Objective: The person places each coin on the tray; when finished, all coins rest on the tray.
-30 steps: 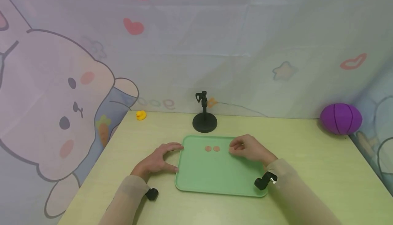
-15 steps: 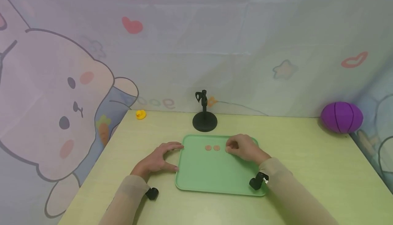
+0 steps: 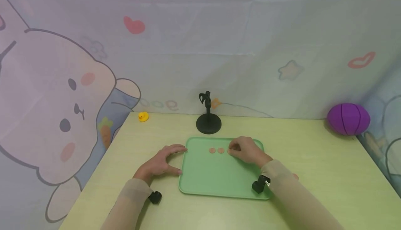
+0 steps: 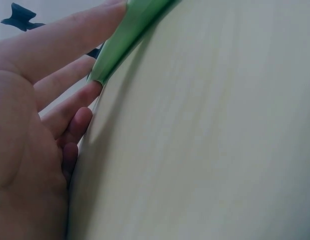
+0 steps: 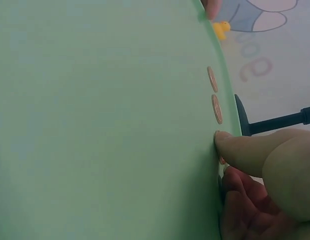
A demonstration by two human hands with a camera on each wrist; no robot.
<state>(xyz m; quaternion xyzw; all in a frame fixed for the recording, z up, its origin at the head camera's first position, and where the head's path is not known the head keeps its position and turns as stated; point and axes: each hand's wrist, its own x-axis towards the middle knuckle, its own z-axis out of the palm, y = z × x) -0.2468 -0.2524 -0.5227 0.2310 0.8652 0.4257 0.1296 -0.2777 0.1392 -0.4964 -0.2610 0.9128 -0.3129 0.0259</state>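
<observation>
Two copper-coloured coins (image 3: 212, 150) lie side by side near the far edge of a green tray (image 3: 206, 177). A third coin (image 5: 222, 160) is at the right end of that row, mostly covered by the thumb of my right hand (image 3: 245, 150). That hand holds the coin between curled fingers and thumb, down at the tray's surface. My left hand (image 3: 161, 162) is spread at the tray's left edge, fingertips and thumb touching the rim. In the left wrist view, fingers of the left hand (image 4: 59, 95) rest against the green rim.
A black stand (image 3: 208, 122) with a round base is behind the tray. At the table's back left sits a yellow rubber duck (image 3: 143, 116), and at the back right a purple ball (image 3: 348, 119). A small pinkish object (image 3: 295, 176) shows partly behind the right sleeve.
My right hand has moved left along the tray's far side, bringing the third coin close beside the other two. The left hand has kept its place.
</observation>
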